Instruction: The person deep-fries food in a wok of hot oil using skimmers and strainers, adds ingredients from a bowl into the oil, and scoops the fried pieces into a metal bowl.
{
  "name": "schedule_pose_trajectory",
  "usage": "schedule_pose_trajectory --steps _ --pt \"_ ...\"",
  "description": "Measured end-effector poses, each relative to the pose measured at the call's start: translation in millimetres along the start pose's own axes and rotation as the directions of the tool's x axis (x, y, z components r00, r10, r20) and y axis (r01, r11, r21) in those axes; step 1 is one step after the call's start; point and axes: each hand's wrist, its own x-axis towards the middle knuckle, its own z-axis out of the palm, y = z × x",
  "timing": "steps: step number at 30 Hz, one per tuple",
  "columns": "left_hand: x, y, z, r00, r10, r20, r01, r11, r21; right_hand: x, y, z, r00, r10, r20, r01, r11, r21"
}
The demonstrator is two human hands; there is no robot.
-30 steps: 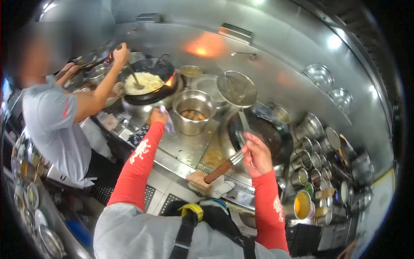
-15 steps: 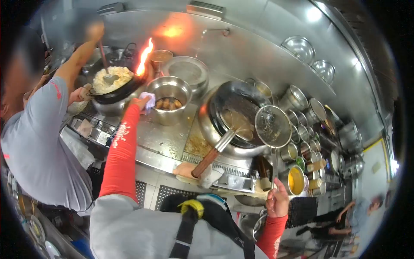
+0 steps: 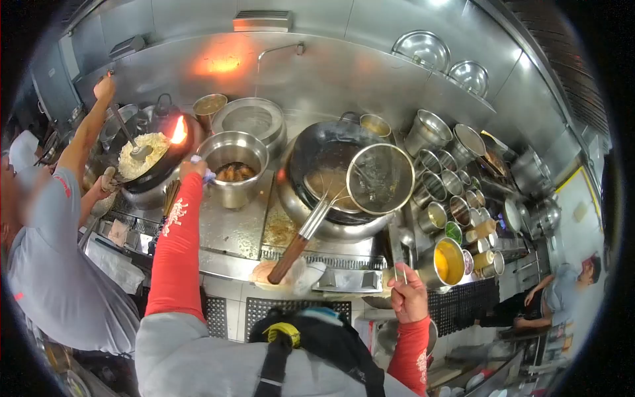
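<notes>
My left hand (image 3: 193,169) is closed on a folded pale cloth (image 3: 206,177) at the near left rim of a deep steel pot (image 3: 235,192). Browned pieces of food (image 3: 235,172) lie in that pot. My right hand (image 3: 410,295) is closed round the thin handle of a round mesh strainer (image 3: 381,178). The strainer hangs over the right side of a black wok (image 3: 311,149) with brownish liquid in it. A wooden-handled tool (image 3: 291,257) leans out of the wok towards me, its metal end partly behind the strainer.
On the left a co-worker (image 3: 73,258) works a ladle in a wok of rice (image 3: 142,156), with a flame (image 3: 178,130) beside it. Several steel containers (image 3: 433,218) crowd the right, near a yellow-filled pot (image 3: 450,263). Another person (image 3: 562,291) sits far right.
The camera view has turned, shifting the scene left in the picture. The flame is much lower. My hands keep their holds on the cloth and strainer, which stays over the wok.
</notes>
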Motion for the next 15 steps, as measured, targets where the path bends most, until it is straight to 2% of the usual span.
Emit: schedule_pose_trajectory --steps 3,4,6,8,9,10,11,12,15 --pt "-28.1 35.6 -5.8 0.933 0.325 -0.154 -0.257 0.902 0.347 12.0 -8.9 -8.9 1.0 -0.027 -0.002 0.027 0.996 -0.083" --pt "5.0 29.3 4.9 0.949 0.291 -0.123 -0.232 0.906 0.354 18.7 -7.6 -17.4 0.999 -0.051 0.004 0.051 0.994 -0.1" --pt "7.9 51.5 10.3 0.931 0.358 -0.07 -0.296 0.853 0.43 35.8 -4.6 -41.0 0.994 -0.095 0.044 0.101 0.979 -0.177" --pt "1.5 75.8 7.8 0.877 0.472 -0.088 -0.35 0.754 0.555 47.7 -15.3 -46.2 0.992 -0.081 0.099 0.1 0.974 -0.203" --pt "-15.8 96.4 6.0 0.822 0.556 -0.12 -0.364 0.678 0.639 56.8 -15.3 -52.7 0.982 -0.123 0.145 0.158 0.952 -0.261" --pt "-34.2 114.9 4.9 0.807 0.574 -0.139 -0.355 0.66 0.662 67.9 -15.5 -61.4 0.967 -0.167 0.192 0.222 0.922 -0.318" --pt "-53.6 133.9 4.3 0.805 0.581 -0.125 -0.371 0.655 0.658 79.5 -16.9 -69.1 0.948 -0.21 0.24 0.29 0.882 -0.372" --pt "-72.3 152.1 5.6 0.803 0.586 -0.111 -0.387 0.654 0.65 91.7 -20.5 -74.6 0.908 -0.278 0.314 0.403 0.784 -0.472" --pt "-128.2 200.2 17.0 0.807 0.58 -0.111 -0.399 0.675 0.621 124.3 -41.0 -78.9 0.768 -0.406 0.496 0.641 0.503 -0.581"
